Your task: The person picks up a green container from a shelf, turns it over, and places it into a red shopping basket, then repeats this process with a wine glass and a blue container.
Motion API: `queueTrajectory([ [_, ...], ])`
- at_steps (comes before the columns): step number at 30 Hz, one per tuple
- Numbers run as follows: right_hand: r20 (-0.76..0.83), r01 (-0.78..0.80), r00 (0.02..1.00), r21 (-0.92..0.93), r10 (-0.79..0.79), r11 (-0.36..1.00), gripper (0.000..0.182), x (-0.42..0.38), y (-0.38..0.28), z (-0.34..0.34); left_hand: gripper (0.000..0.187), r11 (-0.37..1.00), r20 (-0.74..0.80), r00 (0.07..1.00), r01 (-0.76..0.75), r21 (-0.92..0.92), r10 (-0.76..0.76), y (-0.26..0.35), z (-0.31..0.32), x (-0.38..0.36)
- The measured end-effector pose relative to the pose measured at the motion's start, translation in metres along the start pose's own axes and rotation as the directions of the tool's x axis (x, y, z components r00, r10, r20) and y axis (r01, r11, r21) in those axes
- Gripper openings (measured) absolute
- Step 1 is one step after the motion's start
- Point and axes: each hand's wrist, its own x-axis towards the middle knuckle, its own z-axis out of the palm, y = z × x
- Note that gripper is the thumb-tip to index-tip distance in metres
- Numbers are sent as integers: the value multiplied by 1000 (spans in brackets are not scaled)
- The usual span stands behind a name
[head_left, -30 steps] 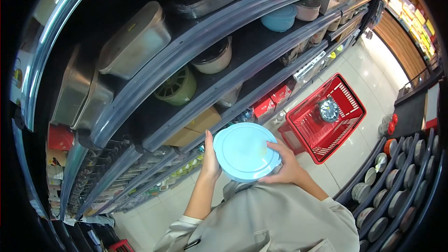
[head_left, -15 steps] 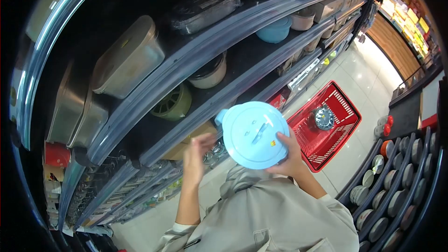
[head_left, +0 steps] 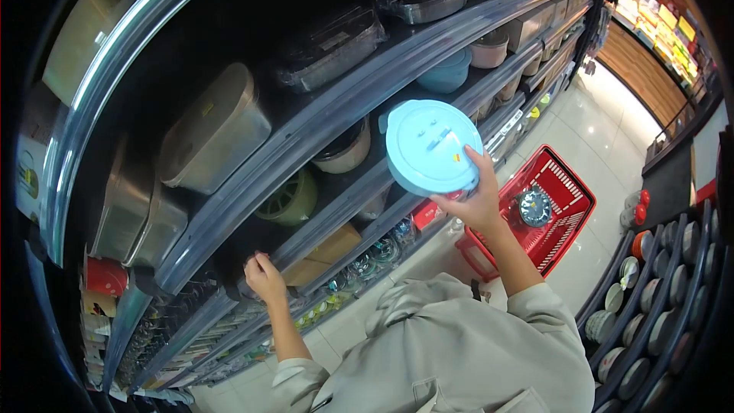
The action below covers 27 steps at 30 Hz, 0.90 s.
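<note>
My right hand grips a light blue round lidded container by its lower right side, thumb on the lid. The lid has a raised handle and a small yellow-orange sticker. It is held up in front of the shelf, apart from the other goods. My left hand is at the front rail of a lower shelf, its fingers curled; whether they hold the rail or anything else is hidden. Close above it on the shelf are a green container and a cream bowl with a dark lid.
A red shopping basket stands on the tiled floor at right, with a clear-wrapped round item inside. Other shelf goods include a blue bowl and a large rectangular container. Plate racks stand at lower right.
My right hand has raised the blue container up and slightly right, towards the shelf. My left hand has moved left and down to the shelf rail, its fingers now curled.
</note>
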Motion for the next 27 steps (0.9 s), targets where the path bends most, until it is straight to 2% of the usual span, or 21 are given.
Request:
queueTrajectory([
  [2,-12,-6,1000,-5,6,1000,93,14,10,12,24,996,7,996,-86,37,86,0,2,-3],
  [7,-28,-50,998,-28,49,998,90,47,23,36,22,972,21,985,-173,159,172,-7,11,-6],
  [10,-20,-91,996,-61,90,994,90,60,32,49,19,895,-36,942,-306,324,335,-12,20,-7],
  [22,-53,-145,989,-149,139,978,86,96,50,70,22,858,-39,932,-315,405,361,-26,29,-10],
  [27,-30,-212,977,-174,210,962,84,102,51,72,24,854,-63,917,-339,395,394,-24,30,-10],
])
